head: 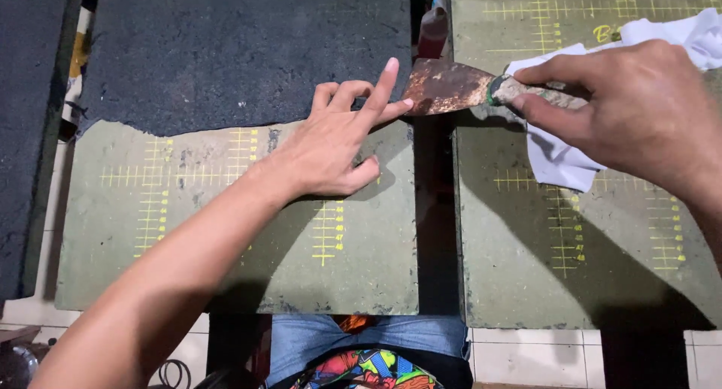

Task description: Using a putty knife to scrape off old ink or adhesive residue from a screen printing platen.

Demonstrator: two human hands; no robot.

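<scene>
Lap: blue jeans [361, 340] and a bright patterned cloth [368, 370] fill the bottom centre of the frame, over pale floor tiles [526, 359].
Left pad: a green padded board [226, 231] with yellow ruler marks spans the lower left, its upper edge ragged under a black textured sheet [241, 51].
Right pad: a second green board [541, 254] fills the lower right, parted from the first by a dark gap [436, 224].
Left hand: the left hand [331, 145] rests at centre frame on the left pad's upper edge, fingers loosely spread and holding nothing; its fingertips [402, 103] touch the tip of the blade.
Scraper: a rusty putty knife [451, 87] lies upper centre, bridging the gap, blade pointing left.
Right hand: the right hand [639, 107], upper right, has thumb and fingers closed round the knife's crusted handle.
Cloth: a white rag [556, 160] lies under and behind the right hand.
Far edge: a small reddish bottle [432, 32] stands in the gap at top centre.
</scene>
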